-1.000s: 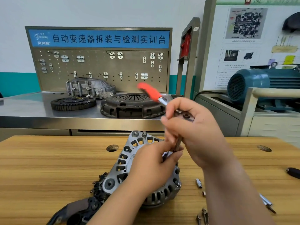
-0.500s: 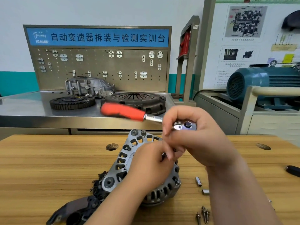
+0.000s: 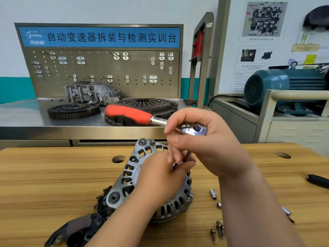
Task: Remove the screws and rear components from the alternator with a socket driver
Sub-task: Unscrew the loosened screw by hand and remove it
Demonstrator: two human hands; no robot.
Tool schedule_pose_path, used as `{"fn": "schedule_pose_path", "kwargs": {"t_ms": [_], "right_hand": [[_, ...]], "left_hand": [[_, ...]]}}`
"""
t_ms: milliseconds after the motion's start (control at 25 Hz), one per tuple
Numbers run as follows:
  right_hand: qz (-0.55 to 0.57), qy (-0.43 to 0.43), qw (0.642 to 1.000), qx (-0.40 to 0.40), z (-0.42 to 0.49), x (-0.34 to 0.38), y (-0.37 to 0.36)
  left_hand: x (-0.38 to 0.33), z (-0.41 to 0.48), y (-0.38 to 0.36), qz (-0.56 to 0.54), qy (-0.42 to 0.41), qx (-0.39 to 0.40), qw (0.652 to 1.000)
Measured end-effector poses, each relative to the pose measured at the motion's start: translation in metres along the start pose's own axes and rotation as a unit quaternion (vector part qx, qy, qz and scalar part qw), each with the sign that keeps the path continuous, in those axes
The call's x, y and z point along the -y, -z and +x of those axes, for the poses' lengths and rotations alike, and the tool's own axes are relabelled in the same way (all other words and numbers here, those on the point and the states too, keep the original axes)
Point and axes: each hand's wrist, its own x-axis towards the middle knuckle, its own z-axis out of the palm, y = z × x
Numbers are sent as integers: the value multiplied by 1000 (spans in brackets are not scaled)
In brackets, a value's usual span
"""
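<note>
Red-handled ratchet (image 3: 130, 114), silver-grey alternator (image 3: 131, 175), striped tan wooden table (image 3: 53, 184), teal motor (image 3: 284, 86), blue sign (image 3: 99, 37).

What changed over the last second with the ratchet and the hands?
The ratchet turned: its red handle swung from pointing away toward the back bench round to the left. The right hand still grips the ratchet head, and the left hand still holds the extension shaft under it. The alternator and the loose screws beside it have not moved.
</note>
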Motion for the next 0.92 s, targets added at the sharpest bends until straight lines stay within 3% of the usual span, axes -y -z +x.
{"fn": "schedule_pose_path", "kwargs": {"t_ms": [80,160,200,240,280,360,440,480,520,560,600,640,680,720,760,840,920], "right_hand": [[-104,28,978,-181,3,-13,-7],[-244,78,887,-385,6,-24,-19],[-254,94,864,-425,8,-26,-23],[-223,93,874,-422,9,-26,-23],[-164,80,908,-376,9,-23,-18],[-48,30,984,-169,3,-9,-7],[21,7,1000,8,-2,2,3],[18,8,1000,14,-2,0,3],[-23,17,999,-45,-1,-6,-1],[-101,49,981,-159,1,-15,-5],[-208,92,931,-286,3,-23,-11],[-270,119,886,-359,6,-29,-19],[-282,132,863,-397,8,-32,-25],[-247,124,875,-398,9,-33,-25],[-170,104,910,-365,8,-27,-21],[-21,43,984,-172,3,-10,-8],[47,11,998,-29,-1,2,0]], "left_hand": [[-5,2,0,3,-3,-1,1000],[-8,2,1,15,-3,-10,1000],[-7,3,1,17,-4,-10,1000],[-7,2,2,17,-8,-7,1000],[-6,1,2,12,-15,0,1000],[-5,-1,4,-11,-24,14,1000],[-3,-1,4,-19,-17,7,1000],[-3,0,4,-18,-9,5,1000],[-4,0,4,-12,-6,5,1000],[-5,1,3,2,-5,2,1000],[-7,1,3,18,-6,3,1000],[-9,1,4,28,-9,5,1000],[-8,1,4,32,-15,9,999],[-7,0,5,28,-26,10,999],[-7,0,6,15,-36,13,999],[-5,-1,6,-12,-38,21,999],[-4,-1,5,-12,-36,9,999]]}}
